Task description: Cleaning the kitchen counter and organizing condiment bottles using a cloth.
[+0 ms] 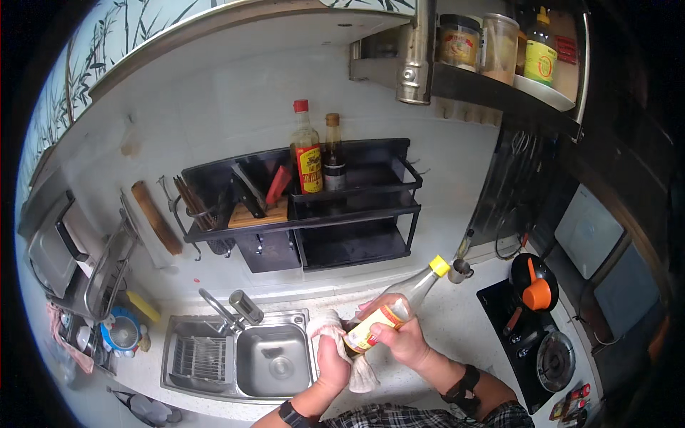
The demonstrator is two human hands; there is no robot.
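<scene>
My right hand [404, 339] grips a clear glass bottle [412, 289] with a yellow cap and a printed label. The bottle is tilted, its cap pointing up and to the right, and some dark liquid shows near its base. A pale cloth [364, 374] is bunched in my left hand [333, 361], pressed against the bottle's lower end. Part of the cloth hangs below that hand. Both hands are above the countertop, just right of the stainless steel sink [316, 348].
A black wall rack [353, 214] bears two sauce bottles [307, 166] and a knife block [257, 216]. To the right is a gas hob [514, 342] with a wok [516, 267] and an orange ladle [537, 294]. A small metal cup [459, 272] stands by the wall. At left sits a blue fan [121, 329].
</scene>
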